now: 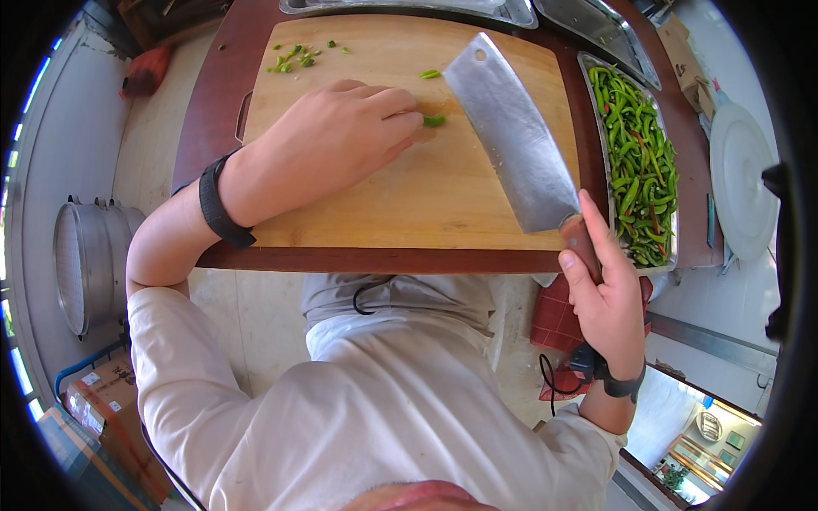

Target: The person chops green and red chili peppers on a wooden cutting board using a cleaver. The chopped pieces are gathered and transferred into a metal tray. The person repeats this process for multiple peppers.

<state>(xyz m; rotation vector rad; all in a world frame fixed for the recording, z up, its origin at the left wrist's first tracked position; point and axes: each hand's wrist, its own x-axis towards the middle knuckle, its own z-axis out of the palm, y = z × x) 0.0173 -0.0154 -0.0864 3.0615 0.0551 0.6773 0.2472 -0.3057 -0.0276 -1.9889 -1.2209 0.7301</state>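
A wooden cutting board [358, 214] lies in front of me. On it rests my left hand [339, 131], palm down, its curled fingers pressing on a green chili pepper [434, 120]; only one end of the pepper sticks out past the fingertips. My right hand [604, 287] grips the wooden handle of a cleaver [511, 137], index finger stretched along the blade's base. The broad blade is tilted over the right part of the board, apart from the pepper. Another green chili piece [429, 74] lies just beyond my left fingers, and chopped green bits [295, 56] are scattered at the far left.
A metal tray heaped with green chili peppers [636, 172] stands right of the board. Further metal trays [601, 38] sit along the table's far side. On the floor are stacked steamers [89, 268] at left, cardboard boxes [112, 409], and a red bag [556, 313] below the table at right.
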